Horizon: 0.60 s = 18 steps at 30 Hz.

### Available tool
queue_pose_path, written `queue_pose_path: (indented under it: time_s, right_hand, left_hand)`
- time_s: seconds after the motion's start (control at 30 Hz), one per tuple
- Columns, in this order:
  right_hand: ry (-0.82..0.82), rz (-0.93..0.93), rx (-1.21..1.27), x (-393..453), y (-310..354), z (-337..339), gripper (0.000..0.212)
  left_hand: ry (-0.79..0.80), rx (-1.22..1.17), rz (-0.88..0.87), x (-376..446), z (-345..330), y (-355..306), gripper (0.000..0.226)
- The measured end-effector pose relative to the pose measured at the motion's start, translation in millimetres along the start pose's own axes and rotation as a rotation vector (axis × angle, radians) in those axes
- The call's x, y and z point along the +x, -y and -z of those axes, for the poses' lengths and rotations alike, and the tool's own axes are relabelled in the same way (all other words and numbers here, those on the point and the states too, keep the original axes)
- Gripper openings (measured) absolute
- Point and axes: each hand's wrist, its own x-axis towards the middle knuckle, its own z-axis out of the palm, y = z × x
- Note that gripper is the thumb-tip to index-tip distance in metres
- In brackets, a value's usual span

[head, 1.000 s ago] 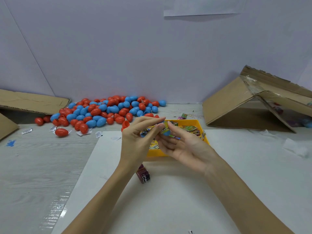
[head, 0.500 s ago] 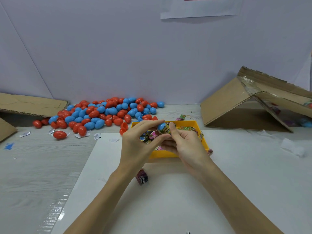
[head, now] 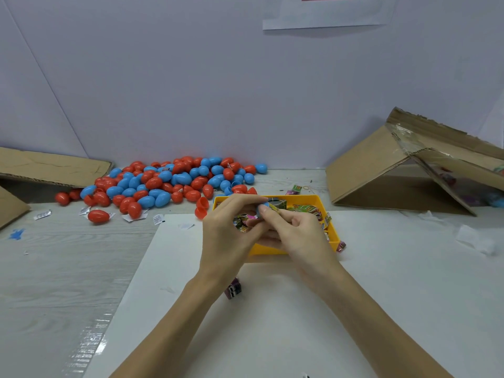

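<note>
My left hand and my right hand meet over the near left part of a yellow tray. Between their fingertips they pinch a small blue egg shell with a rolled, printed colourful packet sticking out of it. Most of the shell is hidden by the fingers. The tray holds several more printed packets. A big pile of red and blue plastic eggs lies at the back left of the table.
A small dark packet lies on the white sheet under my left wrist. An open red half shell sits left of the tray. A tipped cardboard box stands at the right; flat cardboard lies at the left.
My right hand has turned from palm-up to fingers curled over the blue shell. Both hands have closed in on it and the packet now sits further into the shell.
</note>
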Motion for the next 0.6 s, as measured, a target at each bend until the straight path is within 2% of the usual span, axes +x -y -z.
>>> queue_pose_path:
  time_s: [0.3,0.47,0.6]
  right_hand:
    - [-0.035,0.05,-0.059,2.2,-7.3,-0.1,0.024]
    - [-0.048,0.147,-0.202,0.5,-8.9,-1.3,0.015]
    - [-0.109,0.202,-0.293,2.8,-10.9,-5.3,0.037]
  left_hand:
    - [-0.036,0.053,0.003,-3.3,-5.0,-7.3,0.032]
    - [-0.055,0.106,-0.03,-3.7,-7.7,-5.4,0.037]
    - [0.011,0.068,-0.043,2.8,-4.3,-0.7,0.044]
